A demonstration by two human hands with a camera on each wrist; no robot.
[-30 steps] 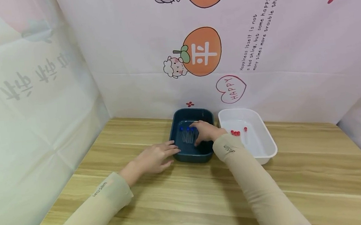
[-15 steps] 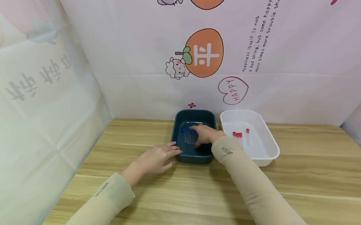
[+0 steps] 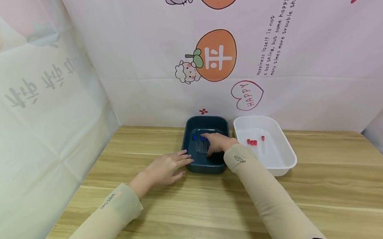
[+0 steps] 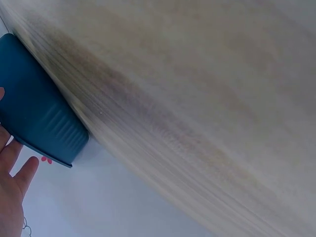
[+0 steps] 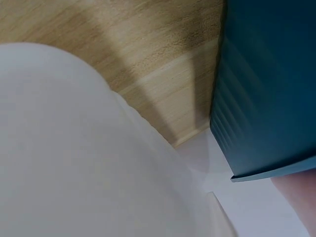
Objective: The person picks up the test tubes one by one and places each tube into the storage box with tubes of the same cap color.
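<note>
Several thin clear tubes with blue caps (image 3: 200,143) lie side by side in a dark blue tray (image 3: 204,169). My right hand (image 3: 218,142) reaches into this tray over its right side. Its index finger lies near the blue caps and its thumb near the tubes' lower ends; I cannot tell whether it grips one. My left hand (image 3: 165,169) rests its fingertips on the tray's left rim, fingers fairly straight. In the left wrist view the fingers (image 4: 10,155) stand at the rim of the tray (image 4: 42,106). In the right wrist view most of the right hand is hidden behind the tray (image 5: 266,89).
Close to the right of the blue tray stands a white tray (image 3: 278,157) with several red-capped clear tubes (image 3: 252,142). Both trays sit at the back of the wooden table (image 3: 200,214), against a printed cloth backdrop (image 3: 144,62). Another cloth (image 3: 40,130) hangs at the left.
Both hands keep nearly the same place. The right fingers have shifted very slightly at the blue-capped tubes, and the whole view has moved a little.
</note>
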